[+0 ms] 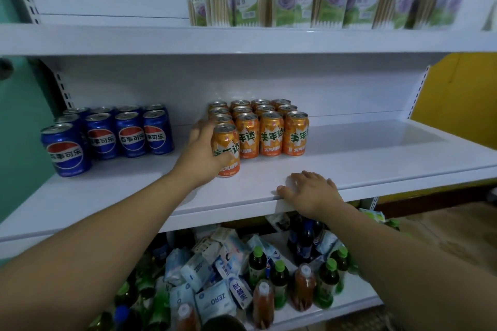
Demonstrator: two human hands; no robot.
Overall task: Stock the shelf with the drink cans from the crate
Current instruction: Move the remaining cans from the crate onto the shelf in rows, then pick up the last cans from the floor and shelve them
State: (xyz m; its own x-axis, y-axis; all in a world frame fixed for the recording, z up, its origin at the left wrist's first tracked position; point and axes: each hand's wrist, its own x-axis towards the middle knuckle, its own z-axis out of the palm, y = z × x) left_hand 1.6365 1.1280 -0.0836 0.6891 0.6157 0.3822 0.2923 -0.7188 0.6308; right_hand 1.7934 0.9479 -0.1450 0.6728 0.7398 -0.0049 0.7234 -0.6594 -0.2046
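- Blue cans (107, 134) and orange cans (271, 131) already stand on the shelf (376, 148).
- Left hand (200, 148): grip curled round nearest orange can (227, 150); right hand (309, 191) flat, empty.
- Crate unseen.

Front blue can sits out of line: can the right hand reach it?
Unlikely directly: the left hand, gripping an orange can, lies between the right hand on the shelf edge and that blue can.

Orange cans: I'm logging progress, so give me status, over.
Left hand grips front orange can, upright on shelf. Right hand rests open on shelf edge. Blue cans stand apart, left; nothing in the way.
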